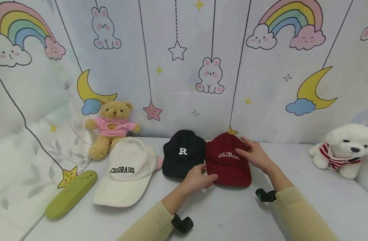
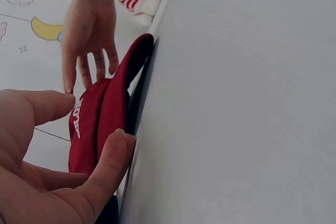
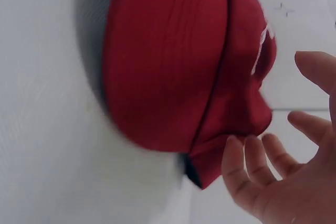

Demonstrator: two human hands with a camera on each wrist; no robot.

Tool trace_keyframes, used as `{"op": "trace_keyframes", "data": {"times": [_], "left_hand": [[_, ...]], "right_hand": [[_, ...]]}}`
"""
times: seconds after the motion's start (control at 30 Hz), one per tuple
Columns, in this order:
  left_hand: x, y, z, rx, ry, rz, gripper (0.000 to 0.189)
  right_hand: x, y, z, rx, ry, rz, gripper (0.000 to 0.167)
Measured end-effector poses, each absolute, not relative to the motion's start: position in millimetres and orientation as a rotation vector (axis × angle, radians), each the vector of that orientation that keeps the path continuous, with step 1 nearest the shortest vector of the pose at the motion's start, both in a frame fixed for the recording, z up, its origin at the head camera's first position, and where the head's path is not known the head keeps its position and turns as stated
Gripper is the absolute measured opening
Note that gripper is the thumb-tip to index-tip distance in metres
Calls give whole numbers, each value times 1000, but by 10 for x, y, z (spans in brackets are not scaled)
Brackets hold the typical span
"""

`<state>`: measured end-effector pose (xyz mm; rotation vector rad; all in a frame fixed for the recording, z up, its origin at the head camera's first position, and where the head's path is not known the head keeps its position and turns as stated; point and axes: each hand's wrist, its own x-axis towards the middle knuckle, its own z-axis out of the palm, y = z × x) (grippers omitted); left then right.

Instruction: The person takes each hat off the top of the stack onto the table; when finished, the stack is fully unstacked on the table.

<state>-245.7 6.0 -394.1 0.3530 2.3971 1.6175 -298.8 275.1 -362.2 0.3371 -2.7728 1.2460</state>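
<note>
A dark red baseball cap (image 1: 232,175) with white COLORADO lettering lies on the white table, brim towards me. My left hand (image 1: 196,180) is at the left side of its brim, fingers and thumb apart; in the left wrist view the fingertips (image 2: 116,148) overlap the brim's edge. On the other side, my right hand (image 1: 257,155) reaches beside the crown with spread fingers. The right wrist view has those fingertips (image 3: 255,148) right at the cap's side. Neither hand grips anything. Directly left of the red cap sits a black cap (image 1: 184,164) bearing a white R.
A cream COLORADO cap (image 1: 120,192) lies further left, beside a green glasses case (image 1: 71,195). Behind it sits a teddy bear (image 1: 114,125) in a pink top. A white plush dog (image 1: 349,147) stands at the far right. A patterned cloth (image 1: 184,77) hangs along the table's back.
</note>
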Motion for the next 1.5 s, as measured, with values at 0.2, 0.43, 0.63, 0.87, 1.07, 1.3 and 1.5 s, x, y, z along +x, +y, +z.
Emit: {"op": "trace_keyframes", "data": {"times": [0.2,0.43,0.63,0.87,1.07,1.3,1.5], "left_hand": [[-2421,-50,-3911,385,2395,1648,68],[-2374,-251,-3870,408,2380,1740,68],[-2317,-391,-3910,447,2354,1853,66],[-2242,-544,-3933,528,2338,1957,64],[-2177,-679,-3894,586,2352,1988,62],[-2136,-829,-3838,579,2357,2018,59],[-2076,-905,-3799,573,2397,2016,59]], "right_hand": [[-2868,2581,-3569,390,-2785,1040,78],[-2798,2398,-3634,386,-2859,815,86],[-2807,2356,-3727,384,-2839,696,85],[-2821,2283,-3776,399,-2799,595,82],[-2831,2243,-3781,386,-2802,576,82],[-2845,2222,-3770,387,-2805,594,83],[-2880,2224,-3782,373,-2807,602,82]]}}
